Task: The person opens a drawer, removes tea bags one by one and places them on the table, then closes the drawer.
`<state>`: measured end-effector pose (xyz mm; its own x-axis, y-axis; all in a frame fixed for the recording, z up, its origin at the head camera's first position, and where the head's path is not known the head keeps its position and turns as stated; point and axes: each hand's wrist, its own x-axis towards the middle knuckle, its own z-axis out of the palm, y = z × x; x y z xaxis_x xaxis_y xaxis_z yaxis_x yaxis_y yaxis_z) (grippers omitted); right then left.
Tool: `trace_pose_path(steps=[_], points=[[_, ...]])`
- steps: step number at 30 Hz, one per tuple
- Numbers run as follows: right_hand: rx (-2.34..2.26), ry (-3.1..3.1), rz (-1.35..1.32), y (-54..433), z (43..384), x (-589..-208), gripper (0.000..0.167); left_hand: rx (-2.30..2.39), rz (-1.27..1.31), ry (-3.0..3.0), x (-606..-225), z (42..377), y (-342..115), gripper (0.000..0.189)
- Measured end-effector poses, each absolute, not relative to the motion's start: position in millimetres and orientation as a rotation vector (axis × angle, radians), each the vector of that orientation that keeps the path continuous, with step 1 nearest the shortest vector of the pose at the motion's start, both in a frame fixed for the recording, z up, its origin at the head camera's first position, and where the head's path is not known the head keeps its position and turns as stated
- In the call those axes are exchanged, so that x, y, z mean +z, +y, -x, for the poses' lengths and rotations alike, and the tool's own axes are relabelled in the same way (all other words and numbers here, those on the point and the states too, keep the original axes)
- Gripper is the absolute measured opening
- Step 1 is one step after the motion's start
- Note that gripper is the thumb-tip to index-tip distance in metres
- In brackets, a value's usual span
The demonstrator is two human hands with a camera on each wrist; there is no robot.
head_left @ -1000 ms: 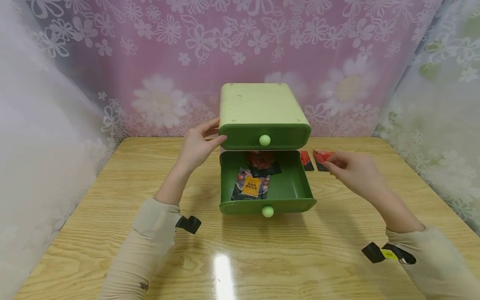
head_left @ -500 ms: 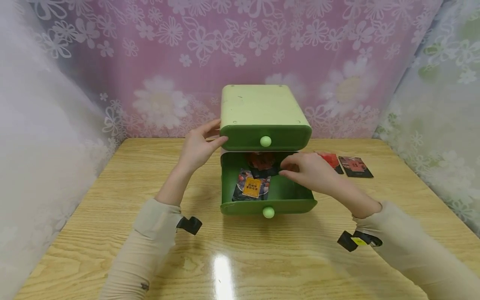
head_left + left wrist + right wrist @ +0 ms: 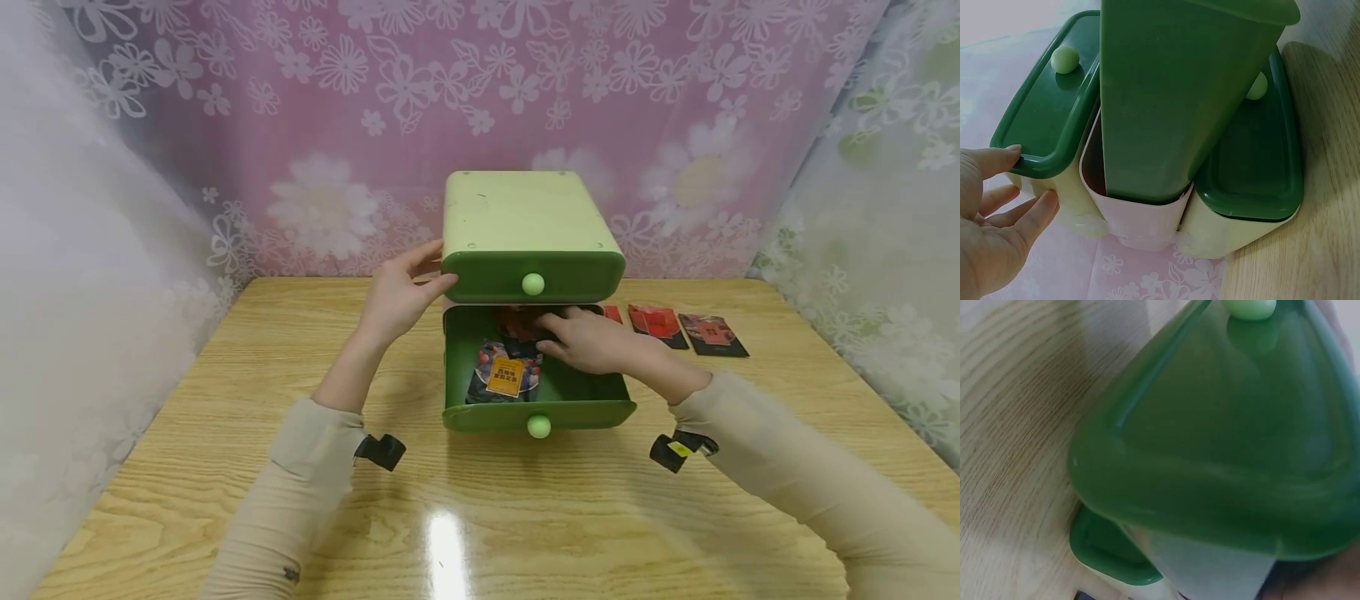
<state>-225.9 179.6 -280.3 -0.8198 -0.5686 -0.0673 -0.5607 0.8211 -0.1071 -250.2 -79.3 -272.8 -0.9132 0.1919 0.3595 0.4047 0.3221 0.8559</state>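
Note:
A drawer cabinet (image 3: 525, 208) with stacked cream and pink cases has its middle green drawer (image 3: 577, 412) pulled out. My left hand (image 3: 396, 296) rests at the top tier's left corner, thumb on the green front and fingers along the cream side. My right hand (image 3: 592, 340) reaches into the pulled-out drawer. Its thumb and forefinger stand apart at a red-and-black packet (image 3: 517, 325) at the back, partly hidden by the hand. A dark packet with a yellow label (image 3: 506, 377) lies in front of it. In the right wrist view the drawer front covers most of my hand.
Several red-and-black packets lie in a row on the table right of the cabinet, including a red packet (image 3: 656, 323) and an outermost packet (image 3: 712, 335). The wooden table (image 3: 300, 517) meets a floral curtain (image 3: 337, 125) behind.
My right hand has let go of the outermost packet on the table and moved left into the drawer, to the back packet. My left hand keeps its place on the cabinet.

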Motion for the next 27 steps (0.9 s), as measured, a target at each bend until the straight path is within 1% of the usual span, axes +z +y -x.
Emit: trace_pose_path(steps=[4,11,16,23,27], points=[[-0.123,2.873,0.946,179.2,232.3,-283.5,0.040,-1.634,0.556,-2.394,-272.6,250.1,-79.7,0.050],[-0.061,2.880,1.151,177.0,241.4,-286.3,0.034,-1.633,0.537,-2.421,-273.1,251.0,-80.5,0.052],[-0.105,2.812,1.161,175.2,246.6,-284.4,0.032,-1.626,0.540,-2.424,-274.2,251.2,-80.3,0.053],[-0.370,2.699,1.167,172.1,254.5,-288.2,0.028,-1.642,0.547,-2.402,-274.9,251.7,-80.1,0.051],[-0.456,2.660,1.077,169.7,255.3,-290.6,0.027,-1.650,0.550,-2.395,-274.1,251.2,-80.1,0.051]])
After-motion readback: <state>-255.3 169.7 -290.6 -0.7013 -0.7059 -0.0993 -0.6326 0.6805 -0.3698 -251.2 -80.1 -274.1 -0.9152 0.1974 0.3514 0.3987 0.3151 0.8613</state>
